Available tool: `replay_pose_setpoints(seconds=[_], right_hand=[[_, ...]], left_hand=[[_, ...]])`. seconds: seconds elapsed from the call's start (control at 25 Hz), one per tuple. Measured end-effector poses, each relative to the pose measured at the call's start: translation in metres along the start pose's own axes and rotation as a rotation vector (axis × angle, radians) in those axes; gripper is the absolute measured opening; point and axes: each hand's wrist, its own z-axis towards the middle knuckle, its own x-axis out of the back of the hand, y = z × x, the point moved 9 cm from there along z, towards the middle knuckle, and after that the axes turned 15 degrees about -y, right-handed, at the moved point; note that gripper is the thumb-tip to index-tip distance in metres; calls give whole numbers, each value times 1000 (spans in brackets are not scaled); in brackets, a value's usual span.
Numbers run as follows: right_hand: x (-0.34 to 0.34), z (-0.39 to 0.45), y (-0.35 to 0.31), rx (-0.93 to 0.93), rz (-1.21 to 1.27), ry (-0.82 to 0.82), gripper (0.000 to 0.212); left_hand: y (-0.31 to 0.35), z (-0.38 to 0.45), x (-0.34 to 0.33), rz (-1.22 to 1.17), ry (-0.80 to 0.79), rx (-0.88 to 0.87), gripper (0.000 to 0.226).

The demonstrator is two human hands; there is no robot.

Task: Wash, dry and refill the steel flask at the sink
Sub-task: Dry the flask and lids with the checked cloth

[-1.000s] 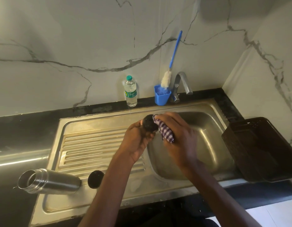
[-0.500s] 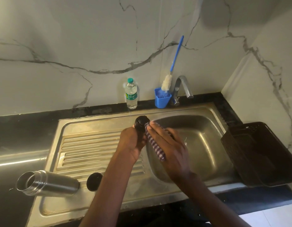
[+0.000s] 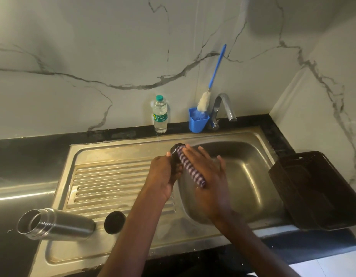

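The steel flask lies on its side, open mouth to the left, at the near-left edge of the sink's drainboard. A round black lid sits right beside its base. My left hand grips a dark flask cap over the basin's left rim. My right hand lies with straight fingers against a checked purple-and-white cloth, pressing it to the cap.
A steel basin takes up the right of the sink, with a tap behind it. A blue cup holds a blue-handled bottle brush. A plastic water bottle stands at the wall. A dark basket sits at right.
My right hand's fingers have straightened from curled round the cloth to flat against it. The cloth now lies stretched along the cap. Both hands shifted slightly left.
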Motion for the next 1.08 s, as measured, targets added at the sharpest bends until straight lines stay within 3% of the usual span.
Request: replay_pose_setpoints(seconds=[0.04,0.12,0.16,0.28,0.36,0.48,0.6,0.72,0.8,0.96,1.08], right_hand=[[6,1,13,-97,243,68,51],[24,5,19,-187,455,187,40],[33,9,11,-138,374,197,45],[12,23,-24,147,-199,-50,78],[6,34,-26,106,-225,-115,88],[25,53,-18,-72,0,-156,69],[34,68,11,-409,410,-444,28],[26,55,29,-635,801,-564,30],[14,41,34,-732,974,-587,26],[-7,26,33,-769,1435,-538,33],[-11,14,33,-794,1466,-546,37]], left_hand=[[2,0,-1,44,-4,-32,32],[14,-1,-2,219,12,-142,22],[22,-3,-6,300,1,-210,16],[44,-14,-21,547,-72,-399,24],[58,-25,-30,633,-97,-542,30],[66,-39,-41,728,-135,-688,37],[67,-53,-49,936,-116,-809,38],[67,-60,-57,1140,-60,-849,27],[65,-62,-61,1209,-76,-861,32],[64,-65,-57,1213,-81,-955,31],[65,-66,-60,1294,-36,-968,39]])
